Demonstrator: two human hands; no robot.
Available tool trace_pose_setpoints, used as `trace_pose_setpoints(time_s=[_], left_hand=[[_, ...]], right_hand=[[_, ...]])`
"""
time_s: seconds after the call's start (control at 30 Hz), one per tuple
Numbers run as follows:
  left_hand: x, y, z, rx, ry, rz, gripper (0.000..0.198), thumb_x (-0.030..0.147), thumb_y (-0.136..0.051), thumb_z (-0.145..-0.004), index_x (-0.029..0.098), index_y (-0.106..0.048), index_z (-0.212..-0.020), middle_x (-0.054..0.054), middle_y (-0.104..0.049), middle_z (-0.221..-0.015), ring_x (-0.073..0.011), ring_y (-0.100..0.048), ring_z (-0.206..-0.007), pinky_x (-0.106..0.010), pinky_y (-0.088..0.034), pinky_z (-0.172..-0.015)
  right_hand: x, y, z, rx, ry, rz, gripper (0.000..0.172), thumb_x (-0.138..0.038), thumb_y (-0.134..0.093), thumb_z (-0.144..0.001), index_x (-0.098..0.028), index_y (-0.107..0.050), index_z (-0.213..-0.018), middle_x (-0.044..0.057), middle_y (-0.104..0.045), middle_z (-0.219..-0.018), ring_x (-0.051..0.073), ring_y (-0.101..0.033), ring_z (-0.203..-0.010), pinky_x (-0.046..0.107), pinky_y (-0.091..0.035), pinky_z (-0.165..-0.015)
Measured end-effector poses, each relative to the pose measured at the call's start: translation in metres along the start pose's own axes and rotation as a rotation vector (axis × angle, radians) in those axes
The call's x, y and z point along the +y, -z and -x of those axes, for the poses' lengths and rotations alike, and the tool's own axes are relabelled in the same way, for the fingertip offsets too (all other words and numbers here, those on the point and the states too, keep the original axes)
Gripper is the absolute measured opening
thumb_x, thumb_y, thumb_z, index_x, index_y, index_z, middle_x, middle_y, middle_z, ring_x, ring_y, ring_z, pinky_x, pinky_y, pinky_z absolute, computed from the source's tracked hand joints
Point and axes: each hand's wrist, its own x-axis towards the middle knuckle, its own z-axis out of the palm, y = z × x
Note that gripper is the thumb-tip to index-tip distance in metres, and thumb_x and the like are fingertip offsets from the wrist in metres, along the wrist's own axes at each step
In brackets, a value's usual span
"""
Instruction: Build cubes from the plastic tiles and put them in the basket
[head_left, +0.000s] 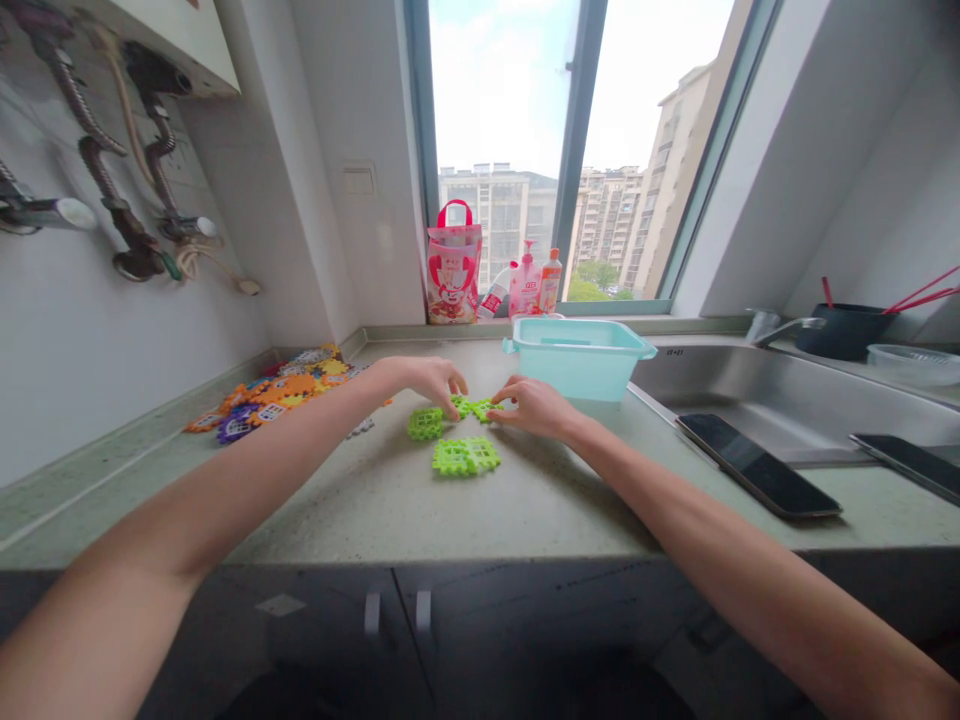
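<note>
Bright green interlocking plastic building pieces lie on the countertop in front of me. My left hand (pixel 435 380) comes down from the left, its thumb and fingers curled onto the edge of a small green building piece (pixel 463 405). Facing it, my right hand (pixel 536 405) pinches the right side of another green building piece (pixel 484 408); the two pieces sit close together, and I cannot tell whether they are joined. Just left of them is a green square panel (pixel 426 424). Nearer to me lies a wider green panel (pixel 466 457), flat and touched by neither hand.
A heap of orange, purple and yellow pieces (pixel 277 392) is at the left. Behind my right hand stands a pale teal bin (pixel 577 360). A phone (pixel 757 465) lies by the sink (pixel 720 390), with another dark device (pixel 911 462) at its front rim. Bottles (pixel 527 285) line the windowsill.
</note>
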Motion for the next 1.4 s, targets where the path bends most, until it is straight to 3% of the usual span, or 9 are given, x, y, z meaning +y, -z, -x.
trace_pose_setpoints(time_s=[0.2, 0.33, 0.57, 0.8, 0.87, 1.0, 1.13, 1.27, 1.4], left_hand=[[-0.007, 0.001, -0.017, 0.047, 0.001, -0.073, 0.058, 0.059, -0.085, -0.06, 0.024, -0.082, -0.107, -0.005, -0.081, -0.104, -0.0223, -0.07, -0.085, -0.028, -0.046, -0.068], [-0.015, 0.008, 0.002, 0.127, 0.052, -0.1, 0.052, 0.061, -0.081, -0.066, 0.019, -0.082, -0.097, -0.005, -0.078, -0.089, -0.0198, -0.066, -0.075, -0.029, -0.041, -0.063], [-0.009, 0.014, 0.078, 0.25, 0.022, -0.034, 0.049, 0.064, -0.077, -0.073, 0.022, -0.082, -0.098, -0.002, -0.077, -0.088, -0.0169, -0.065, -0.074, -0.027, -0.041, -0.064], [-0.006, -0.011, 0.079, 0.266, -0.005, -0.142, 0.05, 0.073, -0.078, -0.071, 0.026, -0.083, -0.087, -0.001, -0.075, -0.077, -0.0184, -0.065, -0.069, -0.03, -0.036, -0.061], [-0.008, -0.013, 0.079, 0.256, -0.027, -0.105, 0.056, 0.077, -0.076, -0.072, 0.027, -0.084, -0.095, -0.002, -0.078, -0.084, -0.0198, -0.068, -0.075, -0.029, -0.039, -0.064], [-0.018, -0.023, 0.088, 0.363, -0.077, 0.059, 0.077, 0.079, -0.075, -0.075, 0.026, -0.073, -0.132, -0.005, -0.079, -0.115, -0.0232, -0.072, -0.1, -0.028, -0.047, -0.082], [-0.028, -0.045, 0.099, 0.476, -0.104, 0.134, 0.102, 0.077, -0.081, -0.069, 0.023, -0.054, -0.151, -0.009, -0.074, -0.127, -0.0276, -0.069, -0.114, -0.034, -0.048, -0.098], [-0.03, -0.062, 0.105, 0.404, -0.029, 0.196, 0.108, 0.073, -0.089, -0.06, 0.021, -0.053, -0.147, -0.009, -0.074, -0.122, -0.0285, -0.072, -0.101, -0.035, -0.052, -0.088], [-0.027, -0.067, 0.106, 0.378, -0.009, 0.242, 0.097, 0.061, -0.09, -0.062, 0.021, -0.055, -0.144, -0.008, -0.073, -0.111, -0.028, -0.071, -0.094, -0.034, -0.053, -0.08]], right_hand=[[0.02, -0.002, -0.007, -0.087, 0.164, -0.218, 0.067, -0.021, -0.072, -0.083, -0.021, -0.063, -0.149, 0.012, -0.066, -0.148, 0.029, -0.061, -0.135, 0.042, -0.044, -0.118], [0.024, -0.007, -0.01, -0.164, 0.125, -0.282, 0.048, -0.02, -0.067, -0.085, -0.022, -0.076, -0.132, 0.007, -0.076, -0.132, 0.028, -0.07, -0.121, 0.039, -0.049, -0.11], [0.024, -0.013, -0.014, -0.085, 0.138, -0.283, 0.035, -0.033, -0.075, -0.085, -0.023, -0.082, -0.117, 0.007, -0.081, -0.113, 0.026, -0.073, -0.101, 0.035, -0.054, -0.094], [0.025, -0.018, -0.013, -0.059, 0.121, -0.267, 0.032, -0.037, -0.074, -0.087, -0.022, -0.082, -0.115, 0.007, -0.08, -0.106, 0.022, -0.072, -0.093, 0.034, -0.054, -0.087], [0.024, -0.018, -0.01, -0.027, 0.113, -0.277, 0.03, -0.037, -0.074, -0.088, -0.023, -0.082, -0.113, 0.007, -0.081, -0.109, 0.023, -0.073, -0.097, 0.035, -0.055, -0.087], [0.004, -0.007, -0.006, 0.154, 0.118, -0.37, 0.029, -0.038, -0.073, -0.089, -0.025, -0.08, -0.113, 0.008, -0.08, -0.12, 0.025, -0.073, -0.11, 0.04, -0.057, -0.093], [-0.04, 0.012, -0.015, 0.297, 0.213, -0.431, 0.027, -0.04, -0.074, -0.091, -0.027, -0.079, -0.114, 0.008, -0.079, -0.123, 0.025, -0.073, -0.111, 0.042, -0.058, -0.095], [-0.072, 0.01, -0.033, 0.256, 0.357, -0.393, 0.025, -0.036, -0.076, -0.091, -0.027, -0.079, -0.113, 0.006, -0.081, -0.114, 0.024, -0.074, -0.104, 0.042, -0.057, -0.096], [-0.076, -0.012, -0.04, 0.218, 0.339, -0.4, 0.025, -0.036, -0.077, -0.09, -0.026, -0.078, -0.113, 0.006, -0.081, -0.109, 0.024, -0.074, -0.096, 0.041, -0.058, -0.089]])
